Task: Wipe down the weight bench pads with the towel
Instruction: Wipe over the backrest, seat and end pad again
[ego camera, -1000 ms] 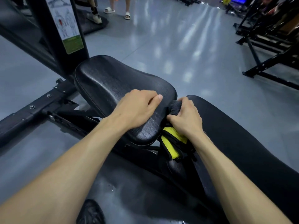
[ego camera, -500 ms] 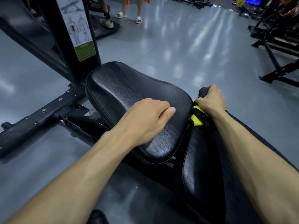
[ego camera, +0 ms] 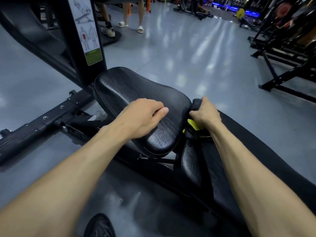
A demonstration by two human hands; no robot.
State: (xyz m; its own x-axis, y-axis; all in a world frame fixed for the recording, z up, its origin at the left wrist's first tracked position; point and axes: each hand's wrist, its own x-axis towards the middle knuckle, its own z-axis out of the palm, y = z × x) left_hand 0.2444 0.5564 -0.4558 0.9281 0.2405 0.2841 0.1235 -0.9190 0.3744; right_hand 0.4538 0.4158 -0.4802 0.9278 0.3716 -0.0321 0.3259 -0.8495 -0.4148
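Note:
The black seat pad (ego camera: 130, 89) of the weight bench fills the middle of the head view. My left hand (ego camera: 142, 117) rests on its near half with the fingers curled loosely, holding nothing. To its right runs the long black back pad (ego camera: 242, 151). My right hand (ego camera: 206, 112) grips a dark towel (ego camera: 195, 104) and presses it into the gap at the top end of the back pad, beside the seat pad's right edge. A yellow and black strap or tag (ego camera: 193, 125) shows just under that hand.
A black upright post with an exercise label (ego camera: 85, 31) rises behind the seat. The bench's steel frame (ego camera: 42, 120) runs left along the grey floor. Black racks (ego camera: 282, 53) stand at right. Two people's legs (ego camera: 131, 17) are at the back. My shoe (ego camera: 99, 226) is below.
My right hand with the towel slid up the gap between the pads, then came back a little. The left hand has stayed on the seat pad. The camera has tilted up slightly.

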